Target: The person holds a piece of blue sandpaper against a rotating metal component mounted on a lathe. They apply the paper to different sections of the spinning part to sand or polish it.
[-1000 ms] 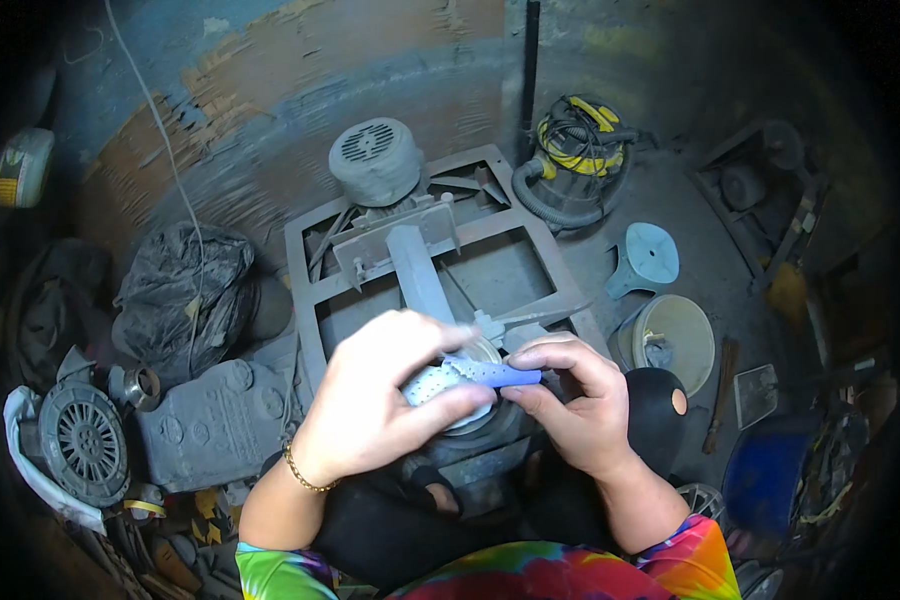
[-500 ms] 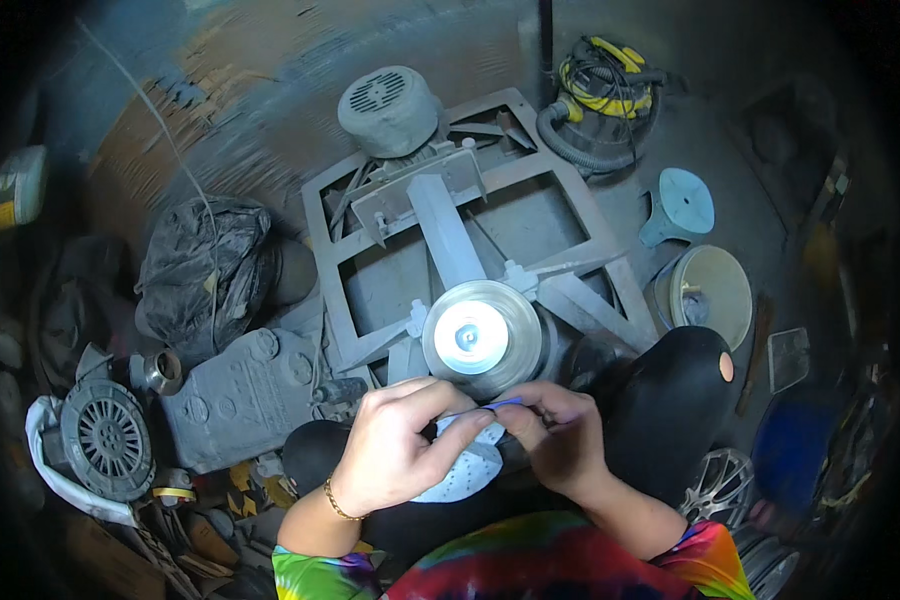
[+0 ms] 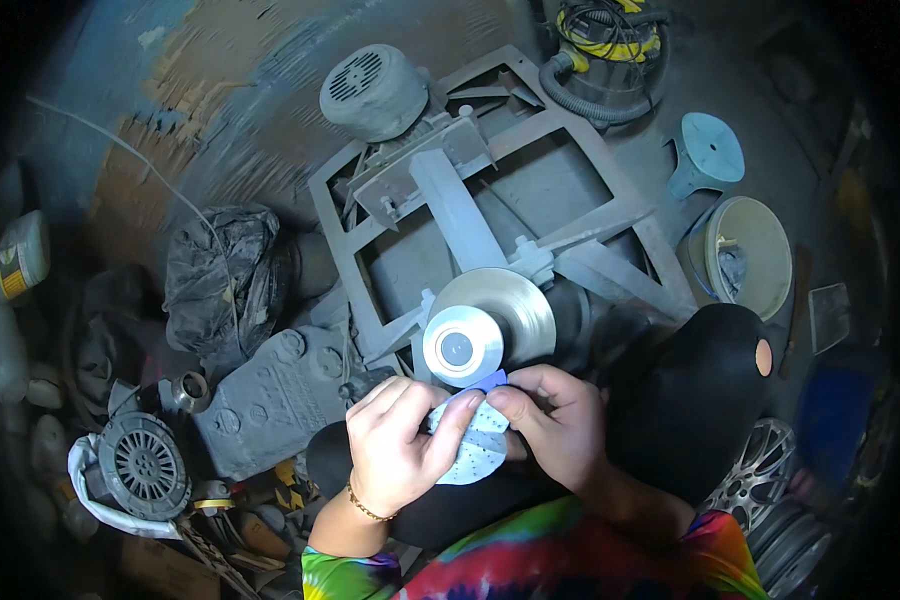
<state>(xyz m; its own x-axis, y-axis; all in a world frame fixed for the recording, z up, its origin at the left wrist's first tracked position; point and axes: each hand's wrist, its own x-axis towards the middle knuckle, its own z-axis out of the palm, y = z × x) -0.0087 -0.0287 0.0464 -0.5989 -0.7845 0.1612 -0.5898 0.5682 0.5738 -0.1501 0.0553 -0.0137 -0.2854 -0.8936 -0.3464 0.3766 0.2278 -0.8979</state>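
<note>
Between both hands is a thin, light-grey perforated sanding disc (image 3: 473,455), with a blue folded edge (image 3: 488,383) standing up at its top. My left hand (image 3: 395,432) is closed on its left side, thumb pressed near the blue edge. My right hand (image 3: 555,415) pinches the right side, thumb and index finger at the blue part. Just beyond my fingertips is a small round shiny metal piece (image 3: 460,350) with a dark centre. It sits in front of a larger round metal disc (image 3: 515,305) on the machine; how the two join is hidden.
A metal frame (image 3: 595,150) carries a dusty motor (image 3: 375,95). Right of it stand a vacuum cleaner (image 3: 615,60), a light-blue stool (image 3: 710,155) and a bucket (image 3: 755,260). At left lie a black bag (image 3: 225,275), a grey metal housing (image 3: 270,405) and a round vented part (image 3: 145,465).
The view has shifted, so the machine sits differently in it. My hands still hold the sanding disc; its blue edge shows more, and the glare on the metal piece has dimmed.
</note>
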